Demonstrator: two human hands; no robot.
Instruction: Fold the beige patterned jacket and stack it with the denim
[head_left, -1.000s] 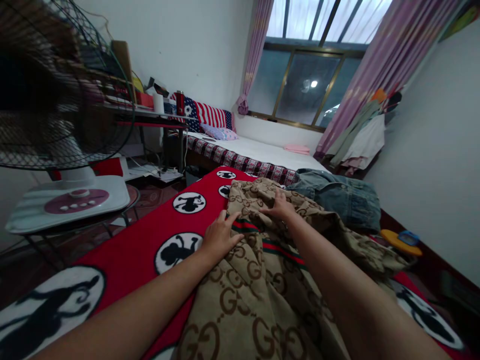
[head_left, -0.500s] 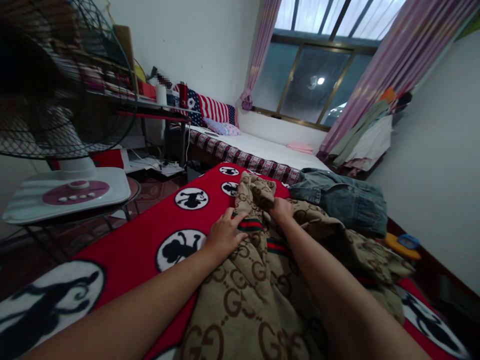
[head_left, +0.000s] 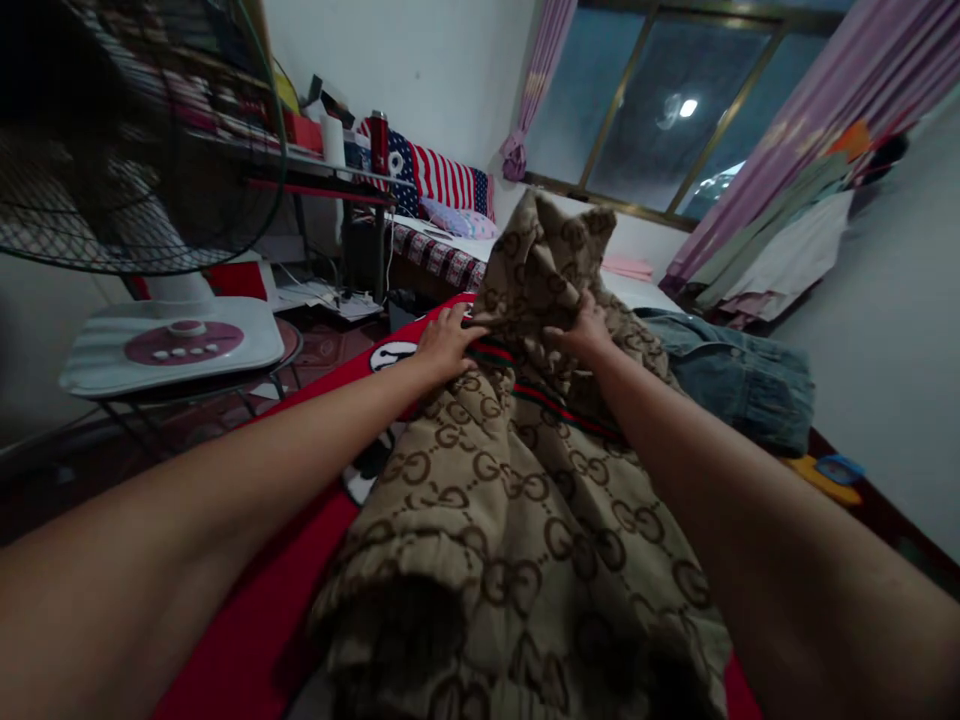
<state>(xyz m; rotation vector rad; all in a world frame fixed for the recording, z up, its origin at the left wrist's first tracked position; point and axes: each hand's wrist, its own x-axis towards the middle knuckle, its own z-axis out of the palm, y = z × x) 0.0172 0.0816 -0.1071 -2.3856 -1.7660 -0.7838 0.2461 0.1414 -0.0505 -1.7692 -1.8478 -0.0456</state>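
Note:
A tan jacket (head_left: 487,470) with a brown interlocking-G print and red-and-green stripes lies over the bed, its gathered edge towards me. My left hand (head_left: 448,346) grips the cloth at the left, just beside a stripe. At the right, my right hand (head_left: 586,332) has its fingers around a fold of the same jacket. Between and beyond the hands the far part of the cloth stands up in a crumpled peak. Some fingertips are hidden in the fabric.
Under the jacket is a red blanket (head_left: 262,590) with black-and-white figures. Folded denim (head_left: 739,375) lies at the right, near a yellow-and-blue object (head_left: 840,470). A fan (head_left: 184,335) stands on a stool at left. Behind are a desk (head_left: 330,180) and another bed.
Both hands have spread the jacket wider, and its far part has been lifted into a peak. The gathered edge now shows close to me. The view has tilted downward.

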